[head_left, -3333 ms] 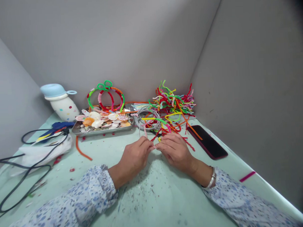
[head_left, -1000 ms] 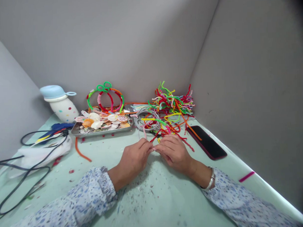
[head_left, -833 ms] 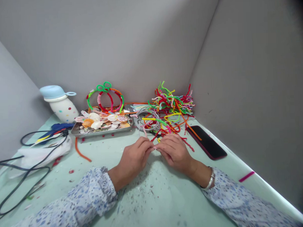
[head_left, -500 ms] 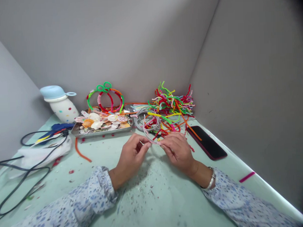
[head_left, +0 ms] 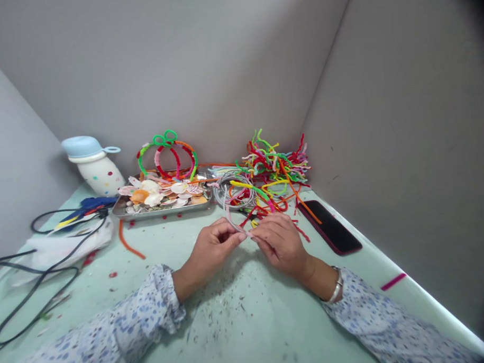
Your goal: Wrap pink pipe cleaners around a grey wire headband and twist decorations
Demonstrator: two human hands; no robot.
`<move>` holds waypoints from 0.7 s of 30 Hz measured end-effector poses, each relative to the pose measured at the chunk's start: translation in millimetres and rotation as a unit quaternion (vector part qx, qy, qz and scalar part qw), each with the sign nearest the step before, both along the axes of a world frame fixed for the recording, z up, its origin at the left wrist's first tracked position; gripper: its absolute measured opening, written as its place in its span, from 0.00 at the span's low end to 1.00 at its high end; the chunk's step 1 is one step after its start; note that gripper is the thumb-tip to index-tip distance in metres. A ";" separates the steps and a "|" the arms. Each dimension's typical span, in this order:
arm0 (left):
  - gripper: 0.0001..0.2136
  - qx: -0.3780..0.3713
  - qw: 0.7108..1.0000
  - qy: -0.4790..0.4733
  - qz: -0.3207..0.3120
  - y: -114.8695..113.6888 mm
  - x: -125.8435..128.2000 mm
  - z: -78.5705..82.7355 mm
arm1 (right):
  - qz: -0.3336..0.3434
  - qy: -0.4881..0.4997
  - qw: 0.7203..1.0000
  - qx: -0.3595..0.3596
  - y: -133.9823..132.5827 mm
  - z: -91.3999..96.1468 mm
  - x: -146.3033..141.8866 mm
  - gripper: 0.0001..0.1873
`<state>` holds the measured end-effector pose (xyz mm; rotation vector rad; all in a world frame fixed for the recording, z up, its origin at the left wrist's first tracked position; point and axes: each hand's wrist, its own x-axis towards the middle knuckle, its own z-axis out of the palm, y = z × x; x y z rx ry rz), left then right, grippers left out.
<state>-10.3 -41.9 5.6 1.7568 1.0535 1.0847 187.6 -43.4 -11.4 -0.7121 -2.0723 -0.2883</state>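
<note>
Both hands meet over the middle of the bench point(head_left: 266, 323), fingertips nearly touching. Left hand point(head_left: 212, 251) pinches a pale strand point(head_left: 232, 223) between thumb and forefinger, its other fingers curled loosely behind; right hand point(head_left: 286, 246) grips just beside that pinch, thumb against bunched fingers. Gripping so close together seems meant to steady one short stretch while the free end arcs upward, out of the fingers' way. Forearms angle in from either side, probably so that neither blocks the view.

Just beyond the knuckles rises a yellow, green and pink wrapped length point(head_left: 261, 193); whether it joins the strand I cannot tell, since the right hand covers its lower end. Behind it lies a coil of grey wire point(head_left: 220, 197), and further right a heap of fuzzy stems point(head_left: 279, 161), all apparently kept within easy reach. One orange stem point(head_left: 302, 196) lies across the phone point(head_left: 335, 236).

Left of the coil, a metal tray point(head_left: 163, 213) gathers shells point(head_left: 153, 199), its low rim likely there to contain them. Wrapped hoops point(head_left: 177, 158) stand upright at its back. Farther out are a bottle point(head_left: 99, 176) and a plastic bag point(head_left: 87, 242).
</note>
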 end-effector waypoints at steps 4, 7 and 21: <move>0.09 -0.021 0.999 -0.022 -0.016 -0.1 0.9 -0.5 | 0.001 -0.006 1.000 -0.009 -0.6 0.0 0.3 0.06; 0.09 -0.034 0.999 -0.030 -0.027 -0.6 0.9 0.2 | 0.000 -0.008 1.000 -0.005 -1.1 -0.7 0.8 0.06; 0.09 -0.050 0.998 -0.010 -0.027 0.3 1.4 2.8 | -0.001 -0.017 1.000 0.001 0.5 -3.2 1.4 0.07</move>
